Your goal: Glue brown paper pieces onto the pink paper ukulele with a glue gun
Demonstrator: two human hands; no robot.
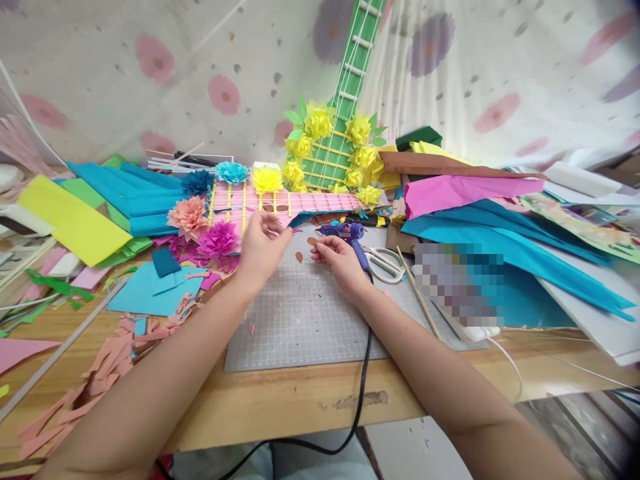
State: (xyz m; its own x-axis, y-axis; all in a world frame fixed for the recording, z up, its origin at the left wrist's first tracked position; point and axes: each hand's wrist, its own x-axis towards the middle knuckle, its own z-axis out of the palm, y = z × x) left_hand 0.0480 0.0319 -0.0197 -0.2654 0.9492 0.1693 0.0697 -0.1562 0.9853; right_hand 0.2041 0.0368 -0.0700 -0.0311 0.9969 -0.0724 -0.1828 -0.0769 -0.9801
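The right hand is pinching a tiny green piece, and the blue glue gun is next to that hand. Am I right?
Nearly! The tiny piece is brown, not green, as the head view shows. The right hand is indeed pinching it, and the blue glue gun is next to that hand.

Between the left fingers (273, 225) and the right fingers (327, 247) is a small gap, a loose brown petal (299, 257) lying just below it. Nearer the person, the cutting mat (305, 320) gives broad, low passage. Behind the right fingers the glue gun (345, 231) blocks; right, scissors (385, 265); beyond the left fingers, a pink paper guitar (300, 202).
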